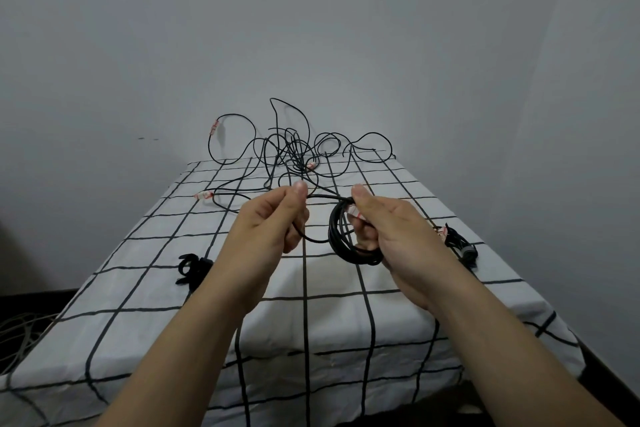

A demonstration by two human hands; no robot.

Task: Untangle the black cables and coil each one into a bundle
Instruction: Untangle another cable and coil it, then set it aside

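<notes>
Black coil (341, 239) hangs gripped in right hand (398, 229); left hand (273, 218) pinches its loose strand (323, 197) just beside.

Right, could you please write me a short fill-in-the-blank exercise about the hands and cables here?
1. The right hand grips a coil of ____ cable.
2. The left hand pinches a strand under its ____.
3. The tangle lies at the cloth's ____ end.
4. The bundle lies by the cloth's ____ edge.
Missing words: black, thumb, far, right.
</notes>
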